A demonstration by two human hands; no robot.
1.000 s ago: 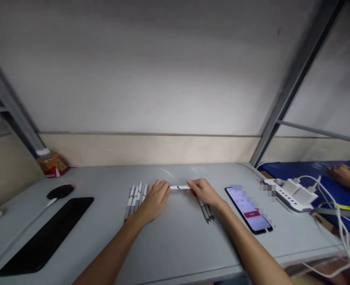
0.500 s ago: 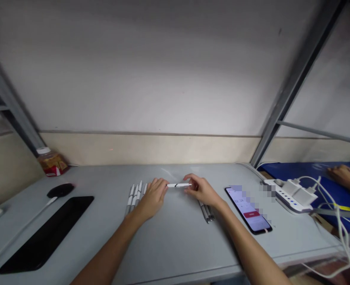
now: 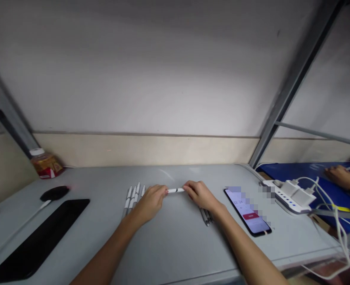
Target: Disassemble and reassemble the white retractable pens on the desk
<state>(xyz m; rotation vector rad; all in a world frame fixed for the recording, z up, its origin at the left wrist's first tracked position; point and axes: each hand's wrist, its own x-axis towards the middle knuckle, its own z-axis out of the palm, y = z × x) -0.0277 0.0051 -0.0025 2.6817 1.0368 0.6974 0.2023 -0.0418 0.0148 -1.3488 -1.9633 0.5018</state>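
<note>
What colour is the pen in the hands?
The pen is white with a small dark band near its middle, seen in the head view.

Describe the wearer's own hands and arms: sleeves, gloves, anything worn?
Both are bare: the left hand and right hand show no gloves or rings, and the forearms have no sleeves, watch or bands as far as the frame shows.

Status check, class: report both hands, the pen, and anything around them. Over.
Left hand and right hand both grip one white pen, level above the table. Pen row left, grey pens right. Nothing obstructing.
</note>
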